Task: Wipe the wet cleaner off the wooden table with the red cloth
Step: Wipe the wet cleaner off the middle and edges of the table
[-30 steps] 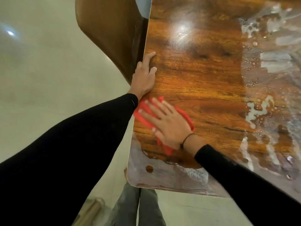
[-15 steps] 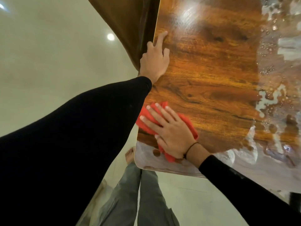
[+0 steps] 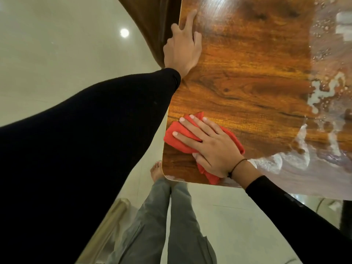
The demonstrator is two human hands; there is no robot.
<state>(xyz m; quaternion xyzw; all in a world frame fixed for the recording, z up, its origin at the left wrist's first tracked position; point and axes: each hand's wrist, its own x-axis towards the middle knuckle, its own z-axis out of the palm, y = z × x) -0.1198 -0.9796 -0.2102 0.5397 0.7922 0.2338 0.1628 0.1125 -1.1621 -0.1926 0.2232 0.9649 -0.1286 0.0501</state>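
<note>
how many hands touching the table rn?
2. Left hand rests on the table at its left edge. Right hand presses the red cloth flat near the front corner, so it mostly touches through the cloth.

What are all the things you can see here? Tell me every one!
table: one, shiny brown wood, top right.
cloth: one, red, on the table near its front left corner.
cleaner: white wet streaks and drops, along the table's right side and front edge.
chair: one, dark brown, at the table's left edge.
floor: pale, glossy, with a light spot reflected.
bracelet: one, thin black, on the right wrist.
left hand: rests on the table's left edge, black sleeve.
right hand: flat on the cloth, black sleeve.
legs: two, grey trousers, one bare foot showing.
</note>
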